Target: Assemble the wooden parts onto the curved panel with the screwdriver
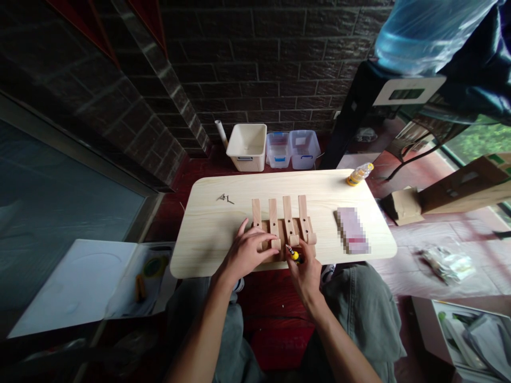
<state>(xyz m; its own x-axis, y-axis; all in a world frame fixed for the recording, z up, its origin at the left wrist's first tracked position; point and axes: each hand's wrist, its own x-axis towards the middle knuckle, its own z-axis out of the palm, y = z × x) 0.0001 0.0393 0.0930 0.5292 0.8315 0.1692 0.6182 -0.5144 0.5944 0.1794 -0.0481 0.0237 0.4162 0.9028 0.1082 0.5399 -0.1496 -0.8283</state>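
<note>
A wooden hook rack [281, 229] lies near the front edge of the light table, with several pale wooden hooks across a darker backing board. Dark holes show in the hooks. My left hand [248, 249] reaches over its left part, thumb and forefinger closed about the lower end of the second wooden hook [275, 244]. In my right hand [306, 271] is a small yellow-and-black screwdriver [295, 256], its tip pointing up and left beside that hook. My right fingers also lie close to the rack's lower right corner and partly cover it.
Several loose screws [225, 198] lie at the table's [207, 234] left. A blurred pinkish packet [353, 230] and a clear yellow-capped bottle [360, 174] are on the right. Behind stand a cream bin [246, 149] and two clear boxes [278, 150]; a water dispenser [351, 111] is at back right.
</note>
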